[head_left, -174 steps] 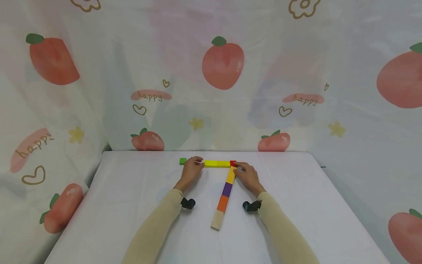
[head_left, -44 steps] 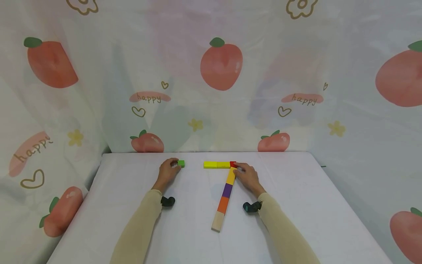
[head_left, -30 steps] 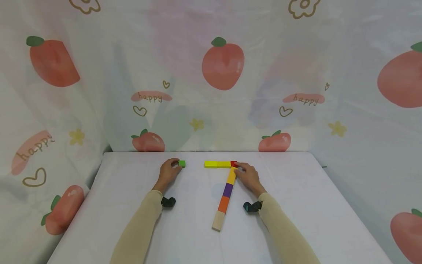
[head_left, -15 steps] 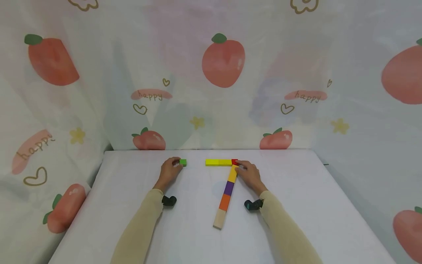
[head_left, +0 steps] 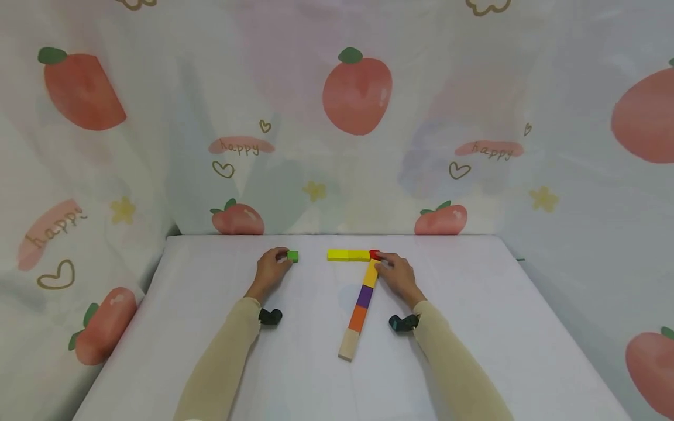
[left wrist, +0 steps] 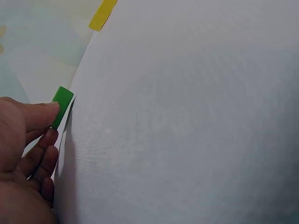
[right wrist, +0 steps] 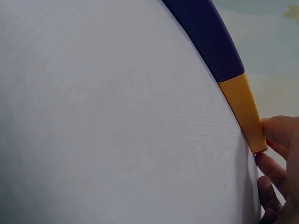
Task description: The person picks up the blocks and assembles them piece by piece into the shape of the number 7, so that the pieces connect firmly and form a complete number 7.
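Observation:
In the head view my left hand (head_left: 271, 270) pinches a small green block (head_left: 292, 256) by its left side, near the far edge of the table. The left wrist view shows the thumb against this green block (left wrist: 62, 105), with the other fingers curled below. My right hand (head_left: 398, 275) is at the corner where two rows meet, index finger at a small red block (head_left: 374, 254) and thumb by the yellow-orange block (head_left: 371, 272). In the right wrist view, the thumb lies at the end of the yellow-orange block (right wrist: 246, 114); the red block is mostly hidden there.
Two bright yellow blocks (head_left: 348, 255) run left from the red block, with a gap before the green one. Toward the person, a purple block (head_left: 364, 296), an orange block (head_left: 358, 318) and a plain wooden block (head_left: 349, 344) continue the slanting row on the white tabletop (head_left: 295, 374).
From beside the yellow blocks, my left hand has gone left and taken hold of the green block, then stayed there. My right index fingertip has shifted slightly right on the red block.

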`<state>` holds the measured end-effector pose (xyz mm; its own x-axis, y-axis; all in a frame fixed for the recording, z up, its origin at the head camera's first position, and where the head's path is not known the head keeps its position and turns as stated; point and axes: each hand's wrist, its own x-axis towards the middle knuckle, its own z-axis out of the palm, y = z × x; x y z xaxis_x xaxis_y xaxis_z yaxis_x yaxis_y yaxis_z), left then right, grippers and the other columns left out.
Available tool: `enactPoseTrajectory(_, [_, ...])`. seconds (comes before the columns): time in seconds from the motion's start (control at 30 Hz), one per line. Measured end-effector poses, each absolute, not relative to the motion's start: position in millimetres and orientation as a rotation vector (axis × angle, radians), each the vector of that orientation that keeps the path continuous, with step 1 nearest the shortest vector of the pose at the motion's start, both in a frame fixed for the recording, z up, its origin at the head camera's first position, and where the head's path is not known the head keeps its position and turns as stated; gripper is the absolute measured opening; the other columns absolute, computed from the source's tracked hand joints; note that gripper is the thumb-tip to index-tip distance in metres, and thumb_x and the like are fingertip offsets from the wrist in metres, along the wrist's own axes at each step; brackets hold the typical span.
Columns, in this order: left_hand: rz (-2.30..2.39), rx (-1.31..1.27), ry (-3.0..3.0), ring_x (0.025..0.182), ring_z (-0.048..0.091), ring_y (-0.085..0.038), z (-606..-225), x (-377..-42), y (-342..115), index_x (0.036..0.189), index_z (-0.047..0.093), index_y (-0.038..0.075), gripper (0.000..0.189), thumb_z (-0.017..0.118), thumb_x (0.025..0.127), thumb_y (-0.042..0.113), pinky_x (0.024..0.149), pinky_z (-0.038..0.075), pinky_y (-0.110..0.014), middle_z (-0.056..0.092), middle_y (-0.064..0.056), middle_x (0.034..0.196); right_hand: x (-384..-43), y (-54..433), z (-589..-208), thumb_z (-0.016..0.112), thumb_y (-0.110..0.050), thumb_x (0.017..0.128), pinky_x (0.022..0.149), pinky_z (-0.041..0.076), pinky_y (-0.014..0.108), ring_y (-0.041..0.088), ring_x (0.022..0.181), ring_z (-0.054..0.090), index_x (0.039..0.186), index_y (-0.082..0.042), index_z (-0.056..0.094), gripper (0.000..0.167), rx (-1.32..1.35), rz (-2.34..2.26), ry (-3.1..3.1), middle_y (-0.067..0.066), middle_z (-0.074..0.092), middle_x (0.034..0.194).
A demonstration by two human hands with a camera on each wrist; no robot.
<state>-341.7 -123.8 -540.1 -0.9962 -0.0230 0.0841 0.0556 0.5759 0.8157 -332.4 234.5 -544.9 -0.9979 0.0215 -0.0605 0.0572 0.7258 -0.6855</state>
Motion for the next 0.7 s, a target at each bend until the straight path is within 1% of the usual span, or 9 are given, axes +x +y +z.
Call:
enactPoseTrajectory(0.4, [-1.485,-0.047,-2.671,0.123,0.054,-0.029,-537.7,-341.4,-121.6,0.130,0.059,0.005,0.039,0.065,0.093,0.015,0.107,0.043,-0.045,0.061,-0.015,0.128,-333.3,234.5,-541.8,0.055,-0.037,0.098,0.113,0.031,0.059,0.037,0.135,0.040,0.144,-0.023,0.051,0.048,0.034,-1.148,2.896,0.011,0.047,0.149])
enactPoseTrajectory(0.6, [-1.542,-0.058,-2.647,0.121,0.054,-0.029,-536.2,-340.1,-119.3,0.130,0.059,0.006,0.038,0.065,0.094,0.016,0.105,0.044,-0.045,0.061,-0.014,0.128,-332.6,233.3,-542.4,0.055,-0.038,0.098,0.114,0.028,0.060,0.038,0.138,0.037,0.144,-0.023,0.051,0.048,0.045,-1.149,2.891,0.012,0.046,0.150])
enactPoseTrajectory(0.7, [-1.553,-0.064,-2.642,0.121,0.054,-0.028,-536.7,-339.4,-117.6,0.130,0.059,0.007,0.038,0.065,0.094,0.017,0.104,0.044,-0.045,0.061,-0.014,0.127,-331.1,232.9,-543.1,0.055,-0.038,0.098,0.114,0.029,0.060,0.037,0.138,0.038,0.144,-0.023,0.050,0.049,0.066,-1.159,2.869,0.012,0.046,0.150])
